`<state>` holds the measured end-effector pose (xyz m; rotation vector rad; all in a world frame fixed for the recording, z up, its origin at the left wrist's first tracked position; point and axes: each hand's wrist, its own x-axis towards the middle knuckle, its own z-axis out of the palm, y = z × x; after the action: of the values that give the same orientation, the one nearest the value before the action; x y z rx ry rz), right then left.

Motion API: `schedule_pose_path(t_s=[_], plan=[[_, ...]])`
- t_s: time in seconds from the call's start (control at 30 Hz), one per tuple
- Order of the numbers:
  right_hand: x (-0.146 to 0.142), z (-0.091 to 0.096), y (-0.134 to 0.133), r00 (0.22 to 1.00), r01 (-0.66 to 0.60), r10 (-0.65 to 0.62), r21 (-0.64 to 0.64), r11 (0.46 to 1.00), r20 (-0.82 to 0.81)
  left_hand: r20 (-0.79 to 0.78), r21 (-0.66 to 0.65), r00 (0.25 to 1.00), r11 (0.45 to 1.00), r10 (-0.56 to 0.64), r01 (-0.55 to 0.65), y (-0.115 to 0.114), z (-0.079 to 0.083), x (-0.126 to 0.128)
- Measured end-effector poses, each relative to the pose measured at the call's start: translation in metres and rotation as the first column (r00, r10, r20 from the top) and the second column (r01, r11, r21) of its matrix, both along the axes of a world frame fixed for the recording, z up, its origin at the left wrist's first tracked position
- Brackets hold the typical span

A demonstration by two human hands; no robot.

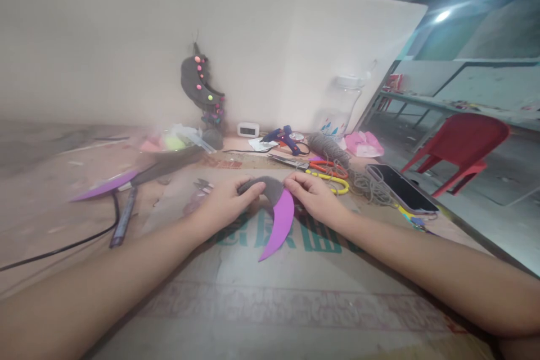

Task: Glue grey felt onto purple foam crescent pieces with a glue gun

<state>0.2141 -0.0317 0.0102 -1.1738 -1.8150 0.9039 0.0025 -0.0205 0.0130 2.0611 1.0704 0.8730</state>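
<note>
Between my hands is a crescent-shaped piece [283, 219], purple on its bare lower half and wrapped in grey yarn on the upper half. My left hand [234, 199] is closed on the grey-wrapped end, thumb on top. With thumb and fingers pinched together, my right hand [310, 194] grips at the edge where the grey covering meets the purple; a strand there is too small to make out. A grey yarn skein [329, 149] lies behind my right hand, its loose loops [371, 183] spread towards the phone.
Orange-handled scissors [324, 167], yellow-handled scissors [333, 180], a blue glue gun [284, 136] and a small clock [248, 129] lie behind my hands. At right are a phone [403, 188] and glass bottle [340, 107]. At left are a marker [124, 219] and purple crescent [105, 186]. A decorated crescent [196, 81] hangs behind.
</note>
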Motion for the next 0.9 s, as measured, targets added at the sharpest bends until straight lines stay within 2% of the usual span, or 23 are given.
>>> schedule_pose_path(t_s=[0.3, 0.5, 0.67, 0.9], plan=[[-0.0008, 0.0008, -0.0005, 0.999, -0.007, 0.004, -0.059, 0.998, -0.052, 0.02, 0.035, 0.999, 0.999, 0.031, -0.032, 0.0019, -0.0004, 0.0009], [0.0012, -0.0025, 0.001, 0.997, -0.047, 0.043, -0.064, 0.997, -0.068, 0.054, -0.073, 0.994, 0.993, -0.09, 0.094, 0.0005, 0.0007, -0.0002], [0.0012, -0.0025, 0.0012, 0.996, -0.058, 0.053, -0.063, 0.996, -0.07, 0.059, -0.111, 0.99, 0.985, -0.128, 0.134, 0.0013, 0.0003, -0.0014], [-0.0011, 0.0013, -0.0013, 0.999, -0.025, 0.022, -0.059, 0.998, -0.046, 0.024, -0.035, 0.998, 0.998, -0.057, 0.058, 0.0008, 0.0, 0.0007]])
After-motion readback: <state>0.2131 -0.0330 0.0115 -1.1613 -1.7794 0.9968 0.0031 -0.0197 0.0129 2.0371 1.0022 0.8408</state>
